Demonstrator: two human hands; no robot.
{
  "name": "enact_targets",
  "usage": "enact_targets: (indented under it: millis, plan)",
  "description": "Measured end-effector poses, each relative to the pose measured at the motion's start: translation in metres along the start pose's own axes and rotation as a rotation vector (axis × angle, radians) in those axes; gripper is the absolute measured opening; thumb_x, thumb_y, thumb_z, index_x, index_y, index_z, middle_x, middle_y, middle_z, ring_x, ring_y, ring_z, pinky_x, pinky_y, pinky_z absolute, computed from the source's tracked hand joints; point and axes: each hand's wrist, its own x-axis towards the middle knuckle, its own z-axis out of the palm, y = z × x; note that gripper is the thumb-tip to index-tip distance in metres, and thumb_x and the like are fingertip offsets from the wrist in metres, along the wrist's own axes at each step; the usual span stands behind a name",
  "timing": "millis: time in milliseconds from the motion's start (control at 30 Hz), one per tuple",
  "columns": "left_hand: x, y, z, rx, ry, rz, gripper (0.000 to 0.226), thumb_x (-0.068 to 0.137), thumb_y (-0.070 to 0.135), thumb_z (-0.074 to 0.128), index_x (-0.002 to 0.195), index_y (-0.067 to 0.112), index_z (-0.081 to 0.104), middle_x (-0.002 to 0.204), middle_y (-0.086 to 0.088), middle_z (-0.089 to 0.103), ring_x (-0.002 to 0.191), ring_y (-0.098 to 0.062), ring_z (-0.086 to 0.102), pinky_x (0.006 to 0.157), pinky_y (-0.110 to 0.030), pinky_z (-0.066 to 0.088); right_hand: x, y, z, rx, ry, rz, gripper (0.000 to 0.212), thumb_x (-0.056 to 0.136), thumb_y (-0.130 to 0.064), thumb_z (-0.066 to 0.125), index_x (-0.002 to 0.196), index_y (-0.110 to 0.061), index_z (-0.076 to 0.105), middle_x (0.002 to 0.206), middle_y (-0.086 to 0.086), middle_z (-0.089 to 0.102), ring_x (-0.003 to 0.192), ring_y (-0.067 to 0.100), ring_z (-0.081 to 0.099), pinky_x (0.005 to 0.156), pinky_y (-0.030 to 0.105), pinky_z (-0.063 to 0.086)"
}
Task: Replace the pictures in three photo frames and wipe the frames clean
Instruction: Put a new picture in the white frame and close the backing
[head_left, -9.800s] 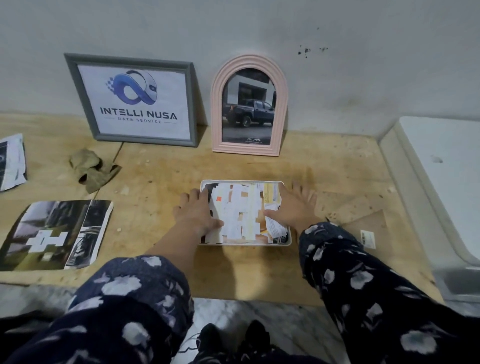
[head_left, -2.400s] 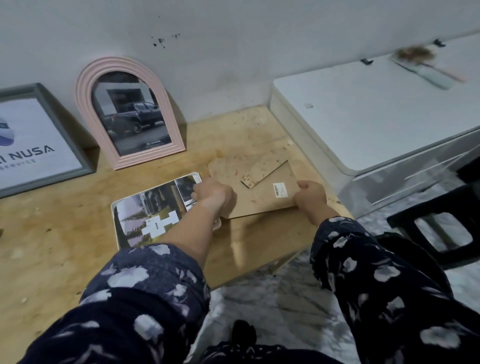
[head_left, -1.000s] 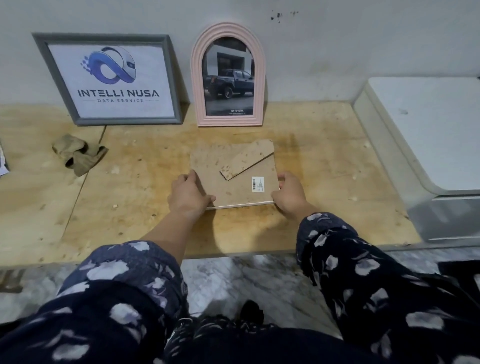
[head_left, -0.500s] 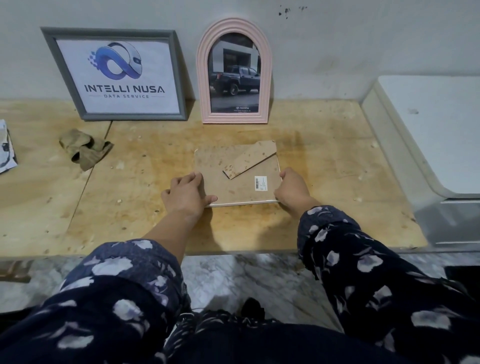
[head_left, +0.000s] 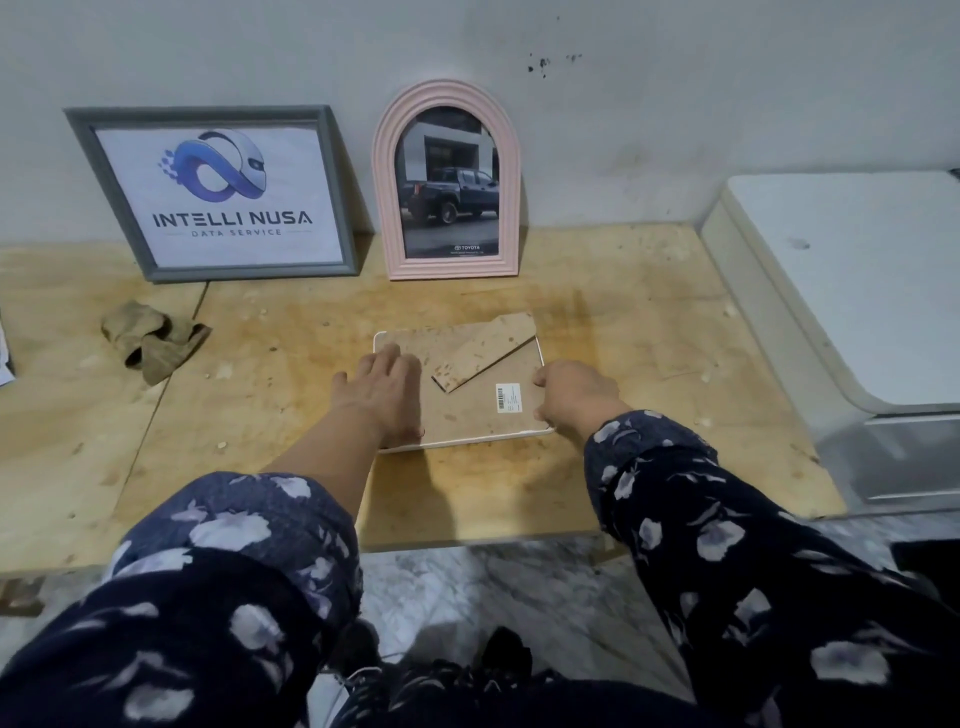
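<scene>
Well to the left of the left hand (head_left: 387, 387) lies one crumpled cloth (head_left: 150, 340) on the counter (head_left: 597, 312). Beyond that hand stand two finished frames against the wall: one grey frame (head_left: 213, 192) and, to its right, one pink arched frame (head_left: 447, 179). The left hand's grip is open, straight fingers pressing flat on the backing board (head_left: 467, 395) of the third frame (head_left: 540, 353), which lies face down between both hands, long axis running left to right. The right hand (head_left: 569, 392) curls its grip around the frame's right edge. Both hands touch it; likely the board is being seated.
</scene>
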Motion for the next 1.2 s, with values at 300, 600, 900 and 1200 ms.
enact_targets:
  millis: [300, 600, 900, 1200]
  plan:
    - [0.024, 0.001, -0.020, 0.163, -0.127, 0.034, 0.109, 0.059, 0.064, 0.078, 0.145, 0.027, 0.022, 0.148, 0.004, 0.034, 0.127, -0.023, 0.043, 0.093, -0.039, 0.041, 0.012, -0.009, -0.010, -0.174, 0.033, -0.068, 0.056, 0.071, -0.027, 0.081, 0.120, -0.021, 0.055, 0.128, -0.005, 0.050, 0.129, 0.023, 0.032, 0.097, 0.042, 0.033]
    - [0.027, 0.007, -0.043, 0.286, -0.156, 0.028, 0.109, 0.055, 0.071, 0.077, 0.144, 0.027, 0.032, 0.130, 0.004, 0.043, 0.116, -0.021, 0.052, 0.082, -0.033, 0.039, 0.019, -0.006, -0.022, -0.207, -0.050, -0.194, 0.084, 0.067, -0.031, 0.083, 0.136, -0.025, 0.035, 0.137, 0.002, 0.046, 0.138, 0.024, 0.023, 0.115, 0.048, 0.006]
    - [0.035, 0.012, -0.048, 0.261, -0.138, 0.042, 0.101, 0.048, 0.070, 0.079, 0.132, 0.028, 0.044, 0.120, 0.006, 0.048, 0.106, -0.019, 0.057, 0.070, -0.029, 0.042, 0.031, -0.010, -0.023, -0.427, -0.035, -0.301, 0.080, 0.065, -0.047, 0.079, 0.131, -0.021, 0.043, 0.128, -0.001, 0.057, 0.134, 0.026, 0.030, 0.116, 0.056, -0.004]
    - [0.044, 0.015, -0.048, 0.317, -0.186, 0.099, 0.123, 0.053, 0.068, 0.080, 0.150, 0.037, 0.009, 0.132, -0.002, 0.040, 0.111, -0.026, 0.054, 0.079, -0.036, 0.043, 0.035, -0.007, -0.018, -0.402, -0.041, -0.312, 0.082, 0.066, -0.046, 0.078, 0.137, -0.024, 0.042, 0.139, -0.004, 0.046, 0.135, 0.026, 0.029, 0.113, 0.060, -0.005]
